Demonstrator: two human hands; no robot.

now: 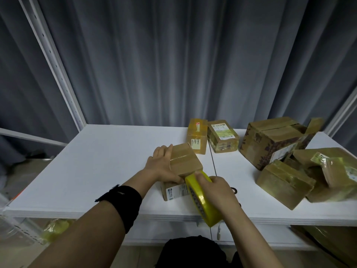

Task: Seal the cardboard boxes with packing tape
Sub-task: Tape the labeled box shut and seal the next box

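The right hand [216,188] holds the yellow tape roll [202,200] tight. The left hand [164,163] grips a small box [183,161] at mid-frame on the white table [96,161].

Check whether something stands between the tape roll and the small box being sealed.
Nothing visible does. The right hand holds the tape roll directly against the near edge of the small box, which the left hand holds.
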